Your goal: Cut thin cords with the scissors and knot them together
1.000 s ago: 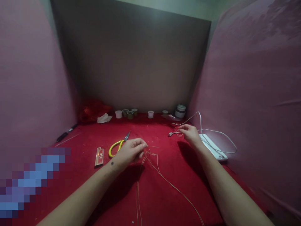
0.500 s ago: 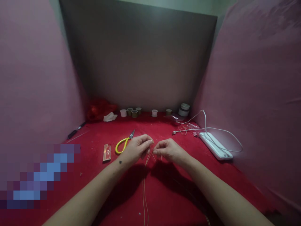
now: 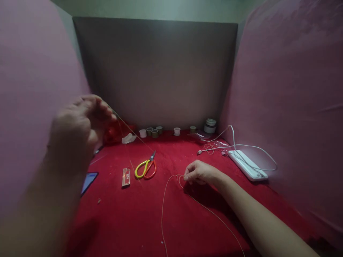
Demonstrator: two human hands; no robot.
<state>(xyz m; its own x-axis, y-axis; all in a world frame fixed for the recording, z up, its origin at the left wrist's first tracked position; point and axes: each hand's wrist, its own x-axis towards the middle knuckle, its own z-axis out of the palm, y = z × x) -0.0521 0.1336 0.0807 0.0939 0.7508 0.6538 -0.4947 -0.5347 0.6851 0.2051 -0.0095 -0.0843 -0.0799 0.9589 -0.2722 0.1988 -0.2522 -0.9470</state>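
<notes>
My left hand (image 3: 87, 119) is raised at the left, slightly blurred. A thin tan thread (image 3: 131, 129) slants down from its fingers toward the scissors, so the hand looks closed on it. Low over the red cloth, my right hand (image 3: 197, 172) pinches another stretch of tan thread (image 3: 162, 210), which loops at the fingertips. Its two lengths trail toward the near edge. Scissors (image 3: 150, 167) with one yellow and one red handle lie between the hands. Left of them is a small red-and-gold packet (image 3: 125, 177).
Small thread spools (image 3: 154, 133) and a lidded jar (image 3: 210, 125) line the back panel. A white power bank (image 3: 248, 166) with a white cable (image 3: 257, 147) lies right. A phone (image 3: 89, 182) is partly behind my left arm. Crumpled white paper (image 3: 129, 138) sits back left.
My left hand has swung up and left from beside the right hand, drawing thread with it. My right hand stays low, and the red scissor handle is uncovered.
</notes>
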